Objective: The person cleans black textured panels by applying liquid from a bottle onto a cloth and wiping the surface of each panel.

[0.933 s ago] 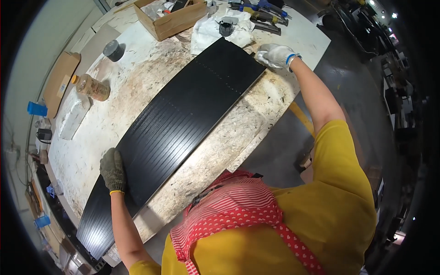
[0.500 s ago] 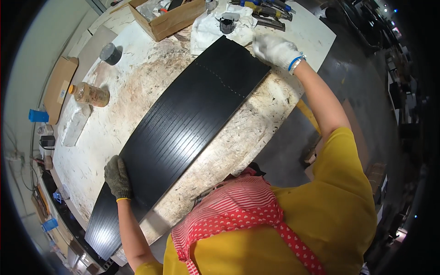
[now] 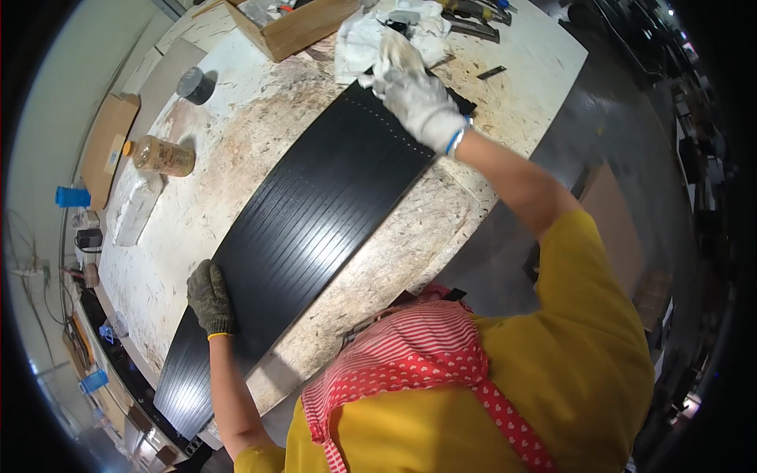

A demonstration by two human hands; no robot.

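A long black panel (image 3: 300,201), ribbed with fine lines and tapering toward the near left, lies slantwise across the worktable. My left hand (image 3: 210,301), in a grey-green knit glove, rests flat on its left edge with the fingers extended. At the panel's far end is my right hand (image 3: 418,110), in a white glove, closed around what looks like a bunched whitish cloth (image 3: 398,54); motion blurs the fingertips. A dotted line crosses the panel just below that hand. Part of the far edge is hidden under the glove.
Beyond the panel are a white cloth (image 3: 352,51), a cardboard box (image 3: 296,33) and hand tools (image 3: 471,24). A small dark strip (image 3: 491,72) lies farther right. On the left stand a dark-lidded jar (image 3: 195,86) and an orange-capped bottle (image 3: 162,156), near a clear plastic packet (image 3: 139,206).
My right hand has swung left from beside the far right corner onto the panel's far end. My left hand keeps its place on the edge; the whole view has shifted slightly.
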